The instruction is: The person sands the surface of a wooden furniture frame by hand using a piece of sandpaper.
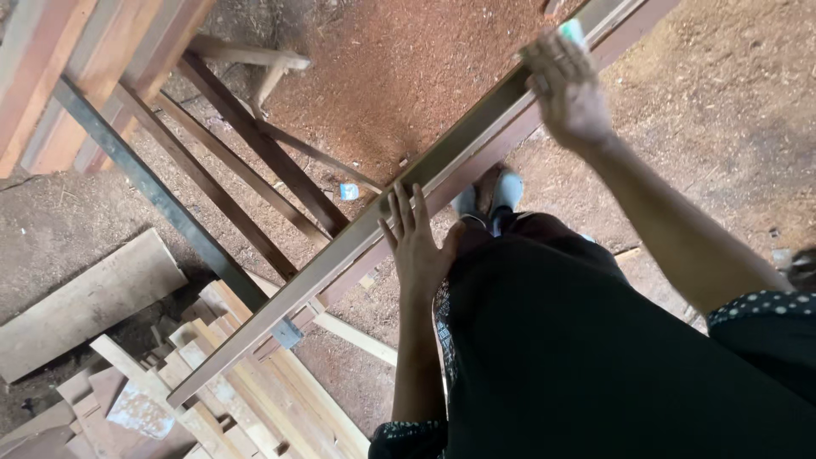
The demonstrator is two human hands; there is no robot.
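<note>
1. Pressing flat on a long wooden beam [365, 234] with the left hand [416, 242], fingers spread wide, palm down, nothing gripped.
2. Resting farther up the same beam with the right hand [568, 89], blurred, fingers bent over a small pale green block [573, 31]; hard to tell how tightly held.
3. Running slantwise from lower left to upper right, raised above a sawdust floor [399, 68], between both hands.
4. Lying below at lower left: a stack of pale wood strips [255, 399] and a flat board [85, 306].
5. Leaning at upper left: reddish planks [93, 68], dark slats [238, 161] beside them.
</note>
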